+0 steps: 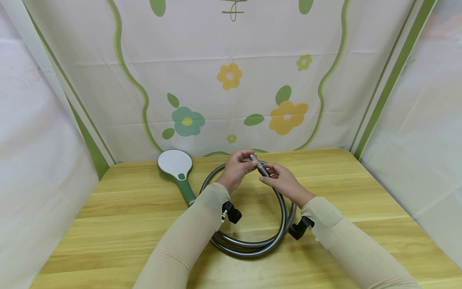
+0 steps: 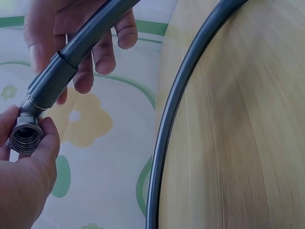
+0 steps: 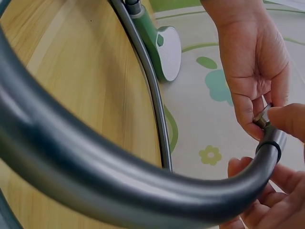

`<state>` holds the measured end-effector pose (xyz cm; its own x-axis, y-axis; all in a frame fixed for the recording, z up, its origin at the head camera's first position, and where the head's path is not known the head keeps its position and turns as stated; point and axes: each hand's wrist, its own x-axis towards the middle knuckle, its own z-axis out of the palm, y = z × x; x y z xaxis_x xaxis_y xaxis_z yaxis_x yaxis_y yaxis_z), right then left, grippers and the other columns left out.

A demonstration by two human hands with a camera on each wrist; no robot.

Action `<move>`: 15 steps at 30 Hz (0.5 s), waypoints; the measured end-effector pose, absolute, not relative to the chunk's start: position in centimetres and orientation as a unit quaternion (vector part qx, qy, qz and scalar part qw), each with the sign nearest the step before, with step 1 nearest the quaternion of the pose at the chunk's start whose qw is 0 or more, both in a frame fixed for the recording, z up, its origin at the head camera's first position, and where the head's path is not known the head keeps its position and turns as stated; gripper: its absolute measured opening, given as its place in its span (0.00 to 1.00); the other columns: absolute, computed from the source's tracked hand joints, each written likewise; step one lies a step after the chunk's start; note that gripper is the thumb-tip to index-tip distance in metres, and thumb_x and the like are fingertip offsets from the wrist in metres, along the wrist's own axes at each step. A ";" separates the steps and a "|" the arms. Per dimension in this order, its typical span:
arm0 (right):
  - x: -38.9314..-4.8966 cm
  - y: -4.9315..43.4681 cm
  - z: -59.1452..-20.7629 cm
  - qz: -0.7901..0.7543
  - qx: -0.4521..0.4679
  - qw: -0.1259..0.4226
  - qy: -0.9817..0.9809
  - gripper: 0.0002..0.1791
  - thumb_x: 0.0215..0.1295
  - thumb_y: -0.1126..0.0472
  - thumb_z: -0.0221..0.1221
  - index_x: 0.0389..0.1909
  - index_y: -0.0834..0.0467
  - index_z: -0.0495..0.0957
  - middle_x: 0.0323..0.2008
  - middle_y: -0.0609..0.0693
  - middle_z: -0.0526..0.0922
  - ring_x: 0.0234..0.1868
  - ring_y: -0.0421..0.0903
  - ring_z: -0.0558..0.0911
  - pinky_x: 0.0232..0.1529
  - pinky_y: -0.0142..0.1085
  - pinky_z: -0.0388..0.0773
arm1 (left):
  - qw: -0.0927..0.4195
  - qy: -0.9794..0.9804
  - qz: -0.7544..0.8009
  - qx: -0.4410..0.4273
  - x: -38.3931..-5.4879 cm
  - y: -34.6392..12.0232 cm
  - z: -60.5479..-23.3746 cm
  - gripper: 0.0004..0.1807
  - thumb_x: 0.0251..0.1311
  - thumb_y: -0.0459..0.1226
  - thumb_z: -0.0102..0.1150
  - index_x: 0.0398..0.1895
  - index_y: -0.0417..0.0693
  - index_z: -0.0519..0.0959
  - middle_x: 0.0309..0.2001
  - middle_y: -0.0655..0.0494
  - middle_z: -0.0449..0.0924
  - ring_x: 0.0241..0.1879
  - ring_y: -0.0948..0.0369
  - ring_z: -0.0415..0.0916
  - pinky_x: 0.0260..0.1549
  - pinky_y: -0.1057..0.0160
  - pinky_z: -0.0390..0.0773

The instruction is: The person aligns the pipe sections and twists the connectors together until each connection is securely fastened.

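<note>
A dark grey metallic shower hose (image 1: pixel 249 253) lies in loose coils on the table, one end raised between both hands. Thumb and fingers of my left hand (image 1: pixel 234 171) pinch the silver threaded nut (image 2: pixel 27 120) at that end, its open mouth facing the left wrist camera. Just behind the nut, my right hand (image 1: pixel 285 184) holds the hose near its dark collar (image 2: pixel 52 81), thumb on one side and fingers on the other. To the left, a green shower head (image 1: pixel 185 190) with a white spray face lies on the table, the hose meeting its handle.
The wooden table (image 1: pixel 119 241) runs back to a white cloth wall (image 1: pixel 260 80) printed with flowers. More white cloth hangs at the left and right sides. Black camera mounts (image 1: pixel 234 214) sit at both wrists, close over the coils.
</note>
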<state>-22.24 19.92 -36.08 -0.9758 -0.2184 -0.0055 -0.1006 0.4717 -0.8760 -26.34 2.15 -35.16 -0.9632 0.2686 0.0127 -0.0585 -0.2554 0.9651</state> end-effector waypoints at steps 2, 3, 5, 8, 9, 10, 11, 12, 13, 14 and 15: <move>-22.2 20.0 -36.2 -0.501 -0.096 0.048 0.859 0.30 0.65 0.53 0.62 0.65 0.60 0.68 0.50 0.58 0.77 0.47 0.52 0.79 0.39 0.40 0.78 | 0.105 0.600 0.788 0.086 -26.4 2.1 -35.2 0.20 0.62 0.23 0.57 0.58 0.39 0.74 0.55 0.45 0.73 0.48 0.56 0.77 0.53 0.58 0.78; -22.2 20.0 -36.2 -0.500 -0.097 0.041 0.860 0.29 0.65 0.54 0.62 0.64 0.60 0.68 0.49 0.58 0.77 0.46 0.51 0.79 0.38 0.40 0.78 | 0.105 0.600 0.789 0.086 -26.4 2.1 -35.2 0.21 0.62 0.23 0.57 0.58 0.39 0.74 0.55 0.44 0.73 0.48 0.55 0.77 0.53 0.57 0.78; -22.1 19.9 -36.1 -0.499 -0.100 0.027 0.861 0.28 0.63 0.57 0.63 0.62 0.61 0.69 0.48 0.58 0.77 0.44 0.51 0.79 0.37 0.39 0.78 | 0.106 0.600 0.788 0.086 -26.4 2.1 -35.2 0.21 0.62 0.23 0.56 0.59 0.39 0.74 0.57 0.43 0.72 0.50 0.55 0.77 0.53 0.57 0.78; -22.1 19.7 -36.1 -0.491 -0.107 0.003 0.864 0.26 0.62 0.58 0.65 0.59 0.62 0.71 0.45 0.57 0.77 0.42 0.51 0.78 0.35 0.38 0.78 | 0.105 0.600 0.788 0.087 -26.3 2.1 -35.2 0.21 0.62 0.23 0.56 0.59 0.38 0.73 0.58 0.42 0.71 0.51 0.54 0.76 0.53 0.57 0.77; -22.1 19.7 -36.0 -0.489 -0.108 -0.002 0.866 0.26 0.62 0.59 0.65 0.59 0.62 0.71 0.45 0.57 0.77 0.42 0.51 0.78 0.35 0.38 0.78 | 0.105 0.601 0.788 0.088 -26.3 2.1 -35.2 0.21 0.63 0.23 0.56 0.59 0.38 0.73 0.58 0.41 0.71 0.51 0.53 0.76 0.53 0.58 0.77; -22.1 19.6 -36.0 -0.487 -0.110 -0.007 0.867 0.26 0.61 0.60 0.65 0.58 0.62 0.71 0.45 0.57 0.77 0.42 0.51 0.78 0.35 0.38 0.78 | 0.105 0.602 0.787 0.088 -26.3 2.1 -35.2 0.21 0.63 0.23 0.56 0.59 0.38 0.73 0.58 0.41 0.71 0.52 0.53 0.76 0.53 0.58 0.77; -22.1 19.6 -36.0 -0.484 -0.111 -0.011 0.868 0.25 0.61 0.60 0.65 0.58 0.63 0.71 0.45 0.57 0.77 0.42 0.51 0.78 0.35 0.38 0.78 | 0.104 0.602 0.787 0.089 -26.3 2.1 -35.2 0.21 0.63 0.23 0.56 0.59 0.38 0.73 0.57 0.42 0.71 0.52 0.53 0.76 0.53 0.58 0.77; -22.1 19.6 -36.0 -0.482 -0.112 -0.015 0.869 0.25 0.61 0.61 0.65 0.58 0.63 0.72 0.44 0.57 0.77 0.43 0.51 0.78 0.35 0.38 0.77 | 0.104 0.602 0.787 0.089 -26.3 2.1 -35.2 0.20 0.63 0.23 0.56 0.59 0.38 0.73 0.57 0.43 0.72 0.52 0.53 0.76 0.53 0.58 0.77; -22.1 19.6 -36.0 -0.481 -0.113 -0.018 0.869 0.25 0.61 0.61 0.65 0.58 0.63 0.72 0.44 0.57 0.77 0.43 0.51 0.78 0.35 0.38 0.77 | 0.104 0.602 0.787 0.089 -26.2 2.1 -35.2 0.20 0.62 0.23 0.56 0.59 0.38 0.74 0.56 0.44 0.72 0.52 0.53 0.76 0.53 0.58 0.77; -22.0 19.6 -36.0 -0.480 -0.114 -0.020 0.869 0.24 0.61 0.62 0.65 0.58 0.63 0.72 0.44 0.57 0.77 0.43 0.52 0.78 0.35 0.38 0.77 | 0.104 0.602 0.787 0.090 -26.2 2.1 -35.2 0.20 0.62 0.23 0.56 0.59 0.38 0.74 0.55 0.44 0.72 0.52 0.52 0.76 0.53 0.58 0.78; -22.0 19.6 -36.0 -0.479 -0.116 -0.023 0.870 0.24 0.62 0.62 0.64 0.58 0.64 0.72 0.44 0.58 0.78 0.43 0.52 0.78 0.35 0.38 0.77 | 0.104 0.602 0.786 0.090 -26.2 2.1 -35.2 0.20 0.62 0.23 0.56 0.59 0.38 0.74 0.55 0.44 0.72 0.52 0.52 0.76 0.53 0.58 0.78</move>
